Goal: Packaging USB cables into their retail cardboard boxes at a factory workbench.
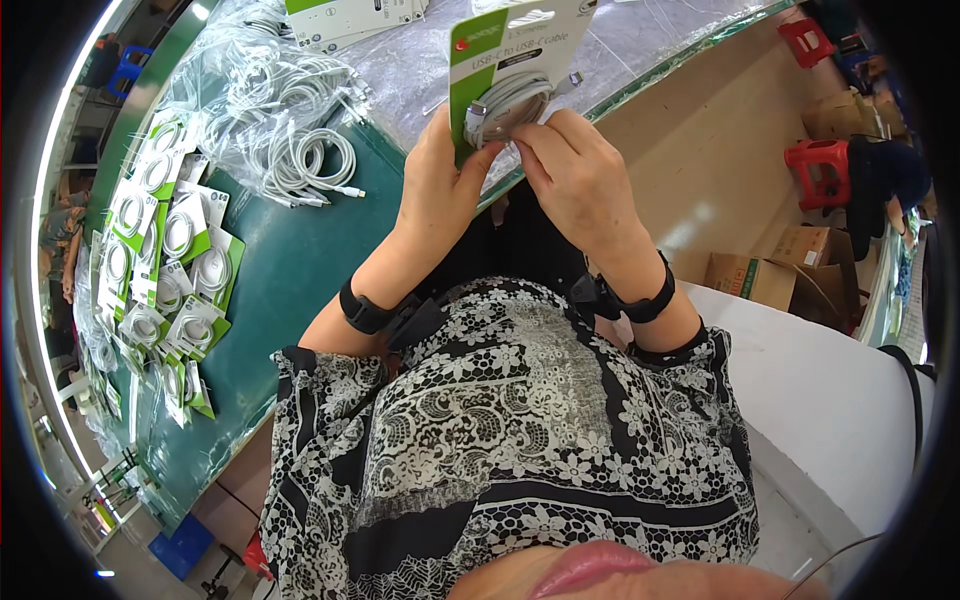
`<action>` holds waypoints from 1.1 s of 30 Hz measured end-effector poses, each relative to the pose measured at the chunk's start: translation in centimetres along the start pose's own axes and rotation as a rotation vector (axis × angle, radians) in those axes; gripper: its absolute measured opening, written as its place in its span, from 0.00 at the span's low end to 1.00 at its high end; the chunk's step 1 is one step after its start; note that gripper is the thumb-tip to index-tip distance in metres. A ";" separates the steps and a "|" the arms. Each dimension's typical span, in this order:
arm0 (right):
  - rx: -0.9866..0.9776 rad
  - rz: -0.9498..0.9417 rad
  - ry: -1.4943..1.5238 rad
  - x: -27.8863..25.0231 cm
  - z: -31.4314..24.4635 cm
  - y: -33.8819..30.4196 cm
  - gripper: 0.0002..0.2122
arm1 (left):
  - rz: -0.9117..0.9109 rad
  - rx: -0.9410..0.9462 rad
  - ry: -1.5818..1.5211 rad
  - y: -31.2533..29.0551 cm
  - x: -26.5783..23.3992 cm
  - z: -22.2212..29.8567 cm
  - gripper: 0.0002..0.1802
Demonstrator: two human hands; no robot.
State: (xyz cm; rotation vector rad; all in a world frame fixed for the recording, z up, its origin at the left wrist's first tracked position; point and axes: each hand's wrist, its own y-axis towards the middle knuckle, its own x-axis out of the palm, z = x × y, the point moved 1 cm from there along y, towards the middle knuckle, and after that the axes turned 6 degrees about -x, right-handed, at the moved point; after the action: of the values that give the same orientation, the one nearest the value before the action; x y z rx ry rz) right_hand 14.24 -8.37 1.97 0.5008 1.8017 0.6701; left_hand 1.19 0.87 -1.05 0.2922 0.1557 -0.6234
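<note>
My left hand [437, 185] grips a green and white cardboard packaging card [540, 38] by its lower left edge, with the thumb in front. Against the card's face lies a coiled white USB cable [512, 98]; one metal plug shows at the coil's left and another at its right. The thumb and forefinger of my right hand [585, 180] are pinched together at the lower part of the coil. What exactly sits between those fingertips is partly hidden. Both hands are raised close together over the table's near edge.
Left on the green table [300, 240] lie many carded cables [165, 250]. Behind them, loose white cables [290, 110] are heaped on clear plastic. More flat cards [350, 22] lie at the back. Cardboard boxes [790, 265] and a red stool [818, 172] stand on the floor at right.
</note>
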 end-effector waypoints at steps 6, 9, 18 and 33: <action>0.008 0.004 0.016 0.1 0.0 0.2 0.08 | 0.048 0.175 0.113 0.1 0.3 0.0 0.19; 0.010 0.005 0.034 0.3 0.1 0.2 0.08 | 0.056 0.179 0.126 0.1 0.3 -0.2 0.19; 0.026 -0.047 0.063 0.5 0.0 0.1 0.09 | 0.061 0.163 0.103 0.1 0.4 -0.1 0.19; 0.057 -0.004 0.118 0.6 0.6 0.1 0.09 | 0.072 0.145 0.067 0.1 0.7 -0.5 0.20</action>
State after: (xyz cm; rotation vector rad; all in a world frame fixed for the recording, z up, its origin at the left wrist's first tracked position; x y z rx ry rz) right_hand 14.61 -7.81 1.50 0.5051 1.9372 0.6588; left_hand 1.84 0.73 -1.71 0.4576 0.1642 -0.5550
